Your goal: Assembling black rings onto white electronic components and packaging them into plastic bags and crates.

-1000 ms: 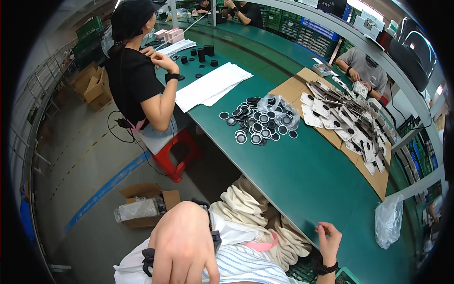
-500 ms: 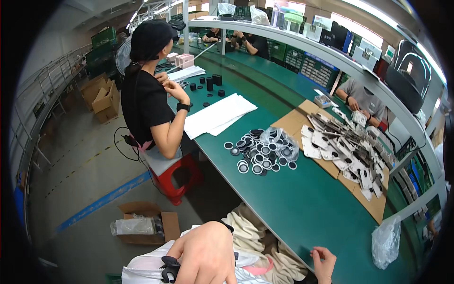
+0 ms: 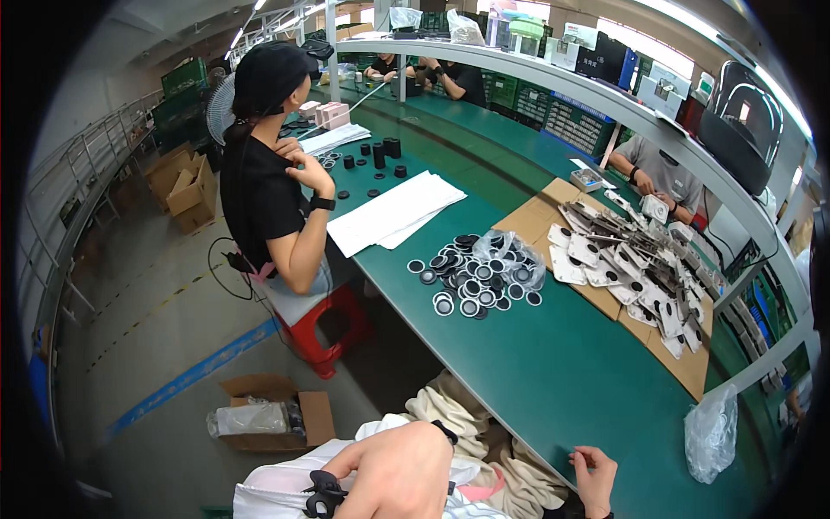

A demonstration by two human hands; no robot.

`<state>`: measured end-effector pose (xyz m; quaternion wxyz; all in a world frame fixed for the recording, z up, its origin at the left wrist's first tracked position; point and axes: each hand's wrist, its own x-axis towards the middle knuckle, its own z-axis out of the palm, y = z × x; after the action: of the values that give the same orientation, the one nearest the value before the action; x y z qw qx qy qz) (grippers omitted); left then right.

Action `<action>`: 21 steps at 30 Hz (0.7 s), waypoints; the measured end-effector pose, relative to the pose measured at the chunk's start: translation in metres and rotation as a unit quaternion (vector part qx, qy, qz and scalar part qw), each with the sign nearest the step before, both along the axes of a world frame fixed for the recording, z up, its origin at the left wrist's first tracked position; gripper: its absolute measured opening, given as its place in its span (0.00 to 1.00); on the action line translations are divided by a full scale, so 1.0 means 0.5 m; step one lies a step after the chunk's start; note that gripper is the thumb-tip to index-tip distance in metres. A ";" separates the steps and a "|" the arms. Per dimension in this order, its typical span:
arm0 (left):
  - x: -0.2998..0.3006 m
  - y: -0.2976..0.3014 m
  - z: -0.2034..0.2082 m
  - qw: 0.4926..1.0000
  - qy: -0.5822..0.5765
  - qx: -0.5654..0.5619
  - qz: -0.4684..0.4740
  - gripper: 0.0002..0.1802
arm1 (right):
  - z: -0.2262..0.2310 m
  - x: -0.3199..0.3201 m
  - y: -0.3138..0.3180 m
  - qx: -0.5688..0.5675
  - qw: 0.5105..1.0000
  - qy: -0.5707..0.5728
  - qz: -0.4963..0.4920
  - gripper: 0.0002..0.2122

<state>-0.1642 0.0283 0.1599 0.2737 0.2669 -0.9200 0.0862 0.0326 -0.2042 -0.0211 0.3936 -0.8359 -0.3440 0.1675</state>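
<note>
My left hand [image 3: 402, 474] is raised close in front of me at the lower edge, its back turned up and a black band at the wrist. Its thumb side bends around a small black plastic piece [image 3: 324, 494] with curved prongs, whose kind I cannot make out; the other fingertips are hidden. Loosely bent, my right hand [image 3: 595, 477] rests at the near edge of the green table [image 3: 553, 381], thumb and forefinger apart with nothing visible between them. Ahead lies a heap of black discs with pale rings [image 3: 471, 278], partly under a clear plastic bag [image 3: 519, 258].
White metal parts [image 3: 631, 277] pile on cardboard [image 3: 692, 372] to the right. A plastic bag [image 3: 711, 435] hangs by the table. White sheets [image 3: 393, 212] lie near a co-worker [image 3: 264, 173] on a red stool [image 3: 322, 342]. An open carton [image 3: 272, 413] stands on the floor.
My left hand has shifted slightly right and down, with the black plastic piece beside it. My right hand stays nearly still. The view has moved a little.
</note>
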 end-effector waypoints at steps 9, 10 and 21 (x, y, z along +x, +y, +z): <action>0.013 -0.003 0.016 0.992 -0.111 0.052 0.030 0.31 | 0.050 -0.020 -0.011 0.003 1.000 -0.025 0.008 0.07; 0.000 0.012 0.002 0.992 -0.109 0.055 0.038 0.31 | 0.058 -0.027 -0.009 0.005 1.000 -0.026 0.015 0.07; -0.160 0.461 -0.338 -0.265 0.003 -0.444 0.856 0.29 | 0.041 -0.006 -0.002 0.021 0.999 -0.044 0.006 0.08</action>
<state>-0.2441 0.2589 -0.0089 0.0252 -0.5953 -0.5114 -0.6192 0.0297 -0.2053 -0.0004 0.3948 -0.8320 -0.3690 0.1257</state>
